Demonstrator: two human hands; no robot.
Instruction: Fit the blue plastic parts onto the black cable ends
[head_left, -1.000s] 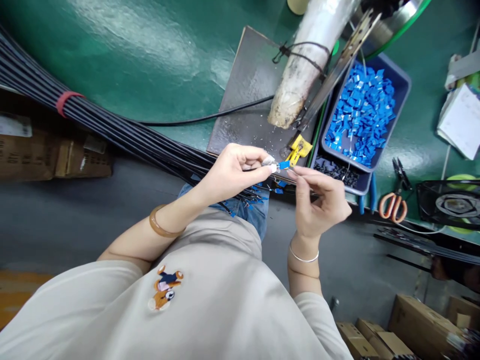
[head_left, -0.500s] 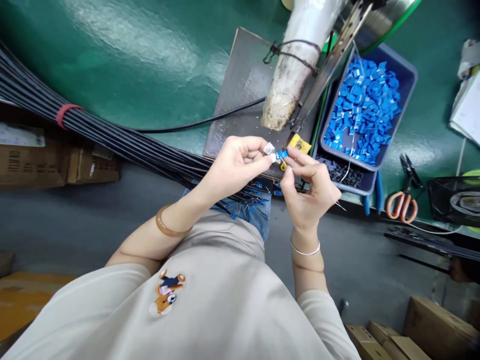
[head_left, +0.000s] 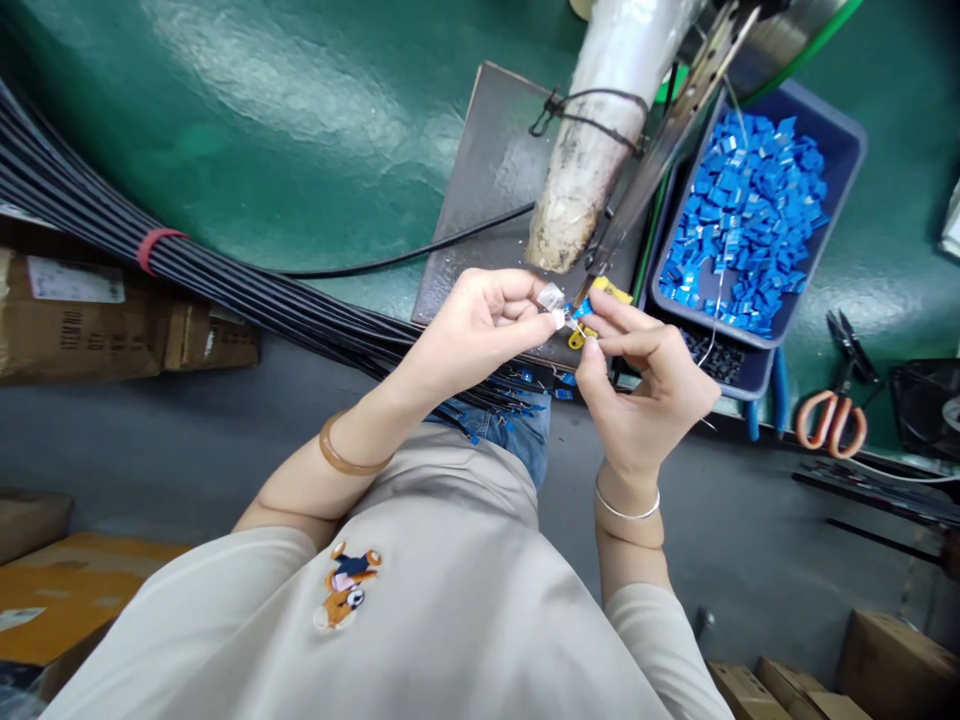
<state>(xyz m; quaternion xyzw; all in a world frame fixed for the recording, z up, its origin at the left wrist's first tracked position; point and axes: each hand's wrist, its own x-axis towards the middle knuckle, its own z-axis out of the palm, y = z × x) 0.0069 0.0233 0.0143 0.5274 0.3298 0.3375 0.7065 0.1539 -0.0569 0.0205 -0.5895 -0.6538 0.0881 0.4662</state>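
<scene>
My left hand [head_left: 487, 325] is closed, its thumb and forefinger wrapped in white tips and pinching a small blue connector piece [head_left: 578, 308]. Just above that piece sits the narrow lower end of a soldering iron [head_left: 628, 215]; whether they touch is unclear. My right hand [head_left: 646, 385] pinches a thin silvery solder wire [head_left: 718, 315], its end pointing at the blue piece. Beside the right fingertips lies a yellow object [head_left: 611, 290], partly covered. Below my hands, black cable ends with blue connectors [head_left: 525, 405] hang at the table edge.
A wrapped white tube [head_left: 581, 160] slopes down over a dark board [head_left: 487, 150]. To the right stand a bin of blue parts [head_left: 844, 190], black small parts [head_left: 724, 360], orange-handled scissors [head_left: 831, 425] and blue-handled pliers [head_left: 780, 390]. A black cable bundle [head_left: 247, 285] crosses the left.
The whole view has shifted slightly, so most things appear a little further right. Both hands keep their pinches, and the solder end stays at the blue piece.
</scene>
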